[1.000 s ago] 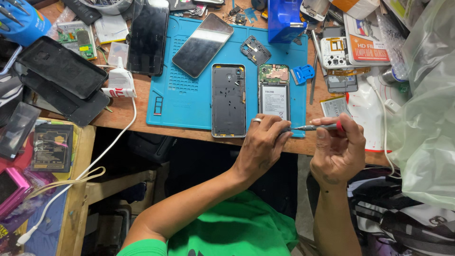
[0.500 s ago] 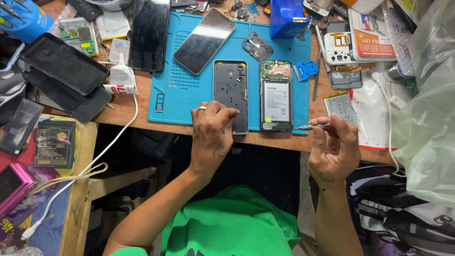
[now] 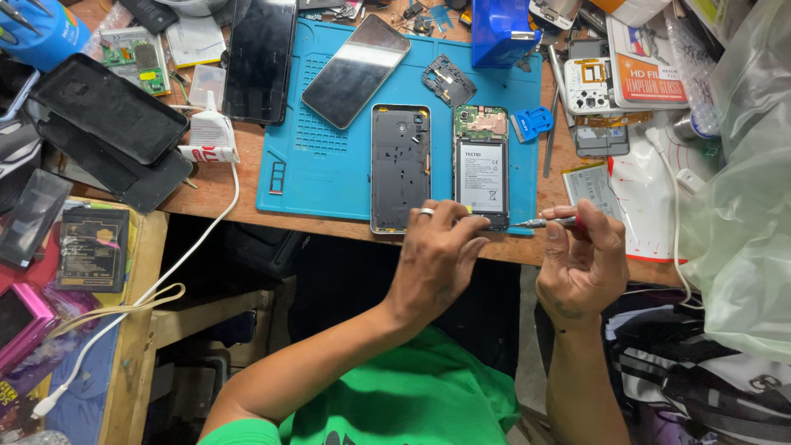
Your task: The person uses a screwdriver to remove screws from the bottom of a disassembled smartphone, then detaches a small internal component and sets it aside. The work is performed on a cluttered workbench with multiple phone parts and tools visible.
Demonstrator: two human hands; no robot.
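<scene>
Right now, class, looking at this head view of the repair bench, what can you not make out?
- Tip of the screwdriver: hidden behind left hand fingers.
- Bottom edge of the opened phone: covered by the same hand.
- Right hand grip: fingers curl over the handle.
- Blue box: cut off by top edge.

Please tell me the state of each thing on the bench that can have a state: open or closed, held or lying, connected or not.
Opened phone: back removed, battery and board exposed, flat on the mat.
Back cover: taken off, inner side up, beside the phone.
Screwdriver: held level in the right hand, tip at the phone's bottom edge.
Left hand: fingers resting on the phone's bottom edge.
Blue mat: flat on the bench.
</scene>
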